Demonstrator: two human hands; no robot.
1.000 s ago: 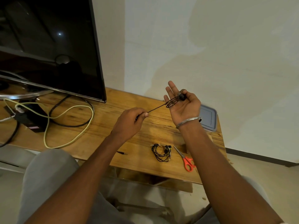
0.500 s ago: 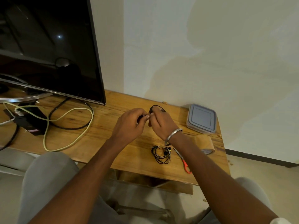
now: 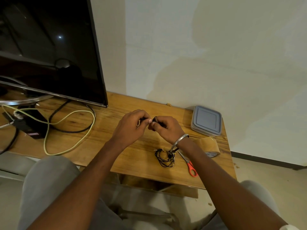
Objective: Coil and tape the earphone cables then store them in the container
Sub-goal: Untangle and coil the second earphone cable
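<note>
Presently, left hand (image 3: 131, 127) and right hand (image 3: 167, 129) meet left of the container (image 3: 206, 120), well inside the table (image 3: 106, 128) edges. Both pinch one earphone cable (image 3: 155, 117).

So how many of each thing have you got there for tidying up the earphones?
earphone cable: 2, one held, one lying coiled
scissors: 1
tape roll: 1
container: 1
Total: 5

Lighting: dim, warm, fairly even. Glare: 1 small bright spot on the television screen (image 3: 49, 52). Shadows: broad, soft-edged patches across the wall (image 3: 216, 55). Edges: wide-angle bending. Focus: slightly soft.
</note>
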